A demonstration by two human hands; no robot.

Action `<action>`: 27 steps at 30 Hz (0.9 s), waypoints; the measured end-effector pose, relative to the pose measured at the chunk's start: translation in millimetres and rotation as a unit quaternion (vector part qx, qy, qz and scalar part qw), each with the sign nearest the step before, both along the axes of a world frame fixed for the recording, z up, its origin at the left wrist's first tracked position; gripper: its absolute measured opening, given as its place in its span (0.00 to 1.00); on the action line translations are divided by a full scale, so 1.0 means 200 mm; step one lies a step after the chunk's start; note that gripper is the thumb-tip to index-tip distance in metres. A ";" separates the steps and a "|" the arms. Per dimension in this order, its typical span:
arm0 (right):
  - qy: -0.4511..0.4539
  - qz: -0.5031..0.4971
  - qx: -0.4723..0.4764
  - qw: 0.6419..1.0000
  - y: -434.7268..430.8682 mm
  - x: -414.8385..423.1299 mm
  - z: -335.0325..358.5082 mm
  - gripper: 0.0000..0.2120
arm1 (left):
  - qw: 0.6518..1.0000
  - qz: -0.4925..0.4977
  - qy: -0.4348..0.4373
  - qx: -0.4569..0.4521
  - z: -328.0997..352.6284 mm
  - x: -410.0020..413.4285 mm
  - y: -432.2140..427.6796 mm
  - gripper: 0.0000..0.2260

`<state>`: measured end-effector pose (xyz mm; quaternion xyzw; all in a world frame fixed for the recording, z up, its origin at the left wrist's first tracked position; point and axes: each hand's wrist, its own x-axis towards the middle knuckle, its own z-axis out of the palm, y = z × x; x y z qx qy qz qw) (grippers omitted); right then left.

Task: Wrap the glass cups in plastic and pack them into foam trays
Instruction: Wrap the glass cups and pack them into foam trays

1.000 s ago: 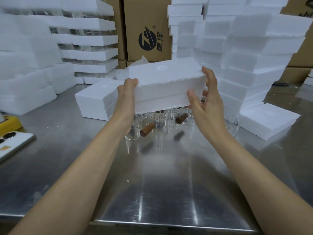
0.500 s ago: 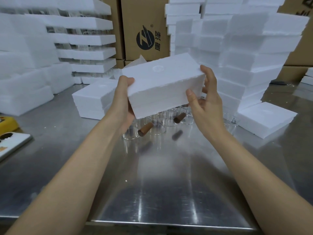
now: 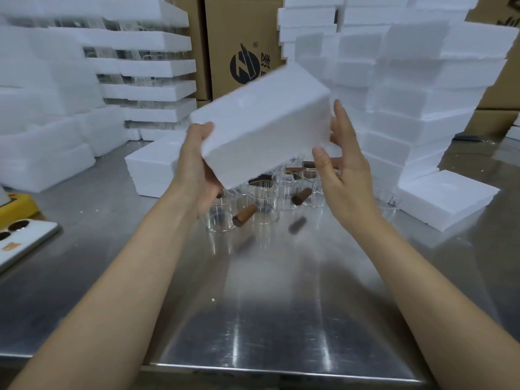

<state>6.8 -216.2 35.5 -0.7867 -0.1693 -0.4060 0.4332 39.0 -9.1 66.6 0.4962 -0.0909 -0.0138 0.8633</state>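
Moved since half a second back: foam block (image 3: 261,128) has tipped harder, right end swung up and away, left end dropped toward me. It's smeared with motion blur, and both hands rode along with it.
Where the block is: up in the air between both hands, above the glass cups (image 3: 264,192), not resting on anything.
Long axis: runs from low, left and near to high, right and farther off, so properly slanted. The broad face looks up and left, the long side face looks at the camera.
left hand (image 3: 197,167): holding the low end, thumb hooked over the top edge, fingers curled underneath.
right hand (image 3: 344,170): wide and flat, fingers straight up along the high end. Thumb sits just beside the lower corner, can't tell if it's touching.
Cups: bunched upright on the steel table (image 3: 267,305) right under the block, brown wooden handles (image 3: 244,216) poking out toward me.
Edges: the table's near edge runs across the bottom of the view.
Room to move: shiny steel shows from the cups to that near edge, between the two forearms.
Left side: low foam pair (image 3: 152,167) just left of the cups, tall foam stacks (image 3: 42,108) behind it, yellow thing (image 3: 17,205) and white tray (image 3: 25,240) at the far left.
Right side: leaning foam tower (image 3: 422,88) near the right hand, single foam slab (image 3: 447,198) beside the cups.
Back: cardboard box (image 3: 225,29) with a dark logo.
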 end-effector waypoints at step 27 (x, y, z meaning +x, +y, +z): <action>-0.057 0.026 -0.286 0.956 0.11 0.02 -0.10 0.25 | 0.864 0.443 0.174 0.166 0.03 0.51 0.33 0.40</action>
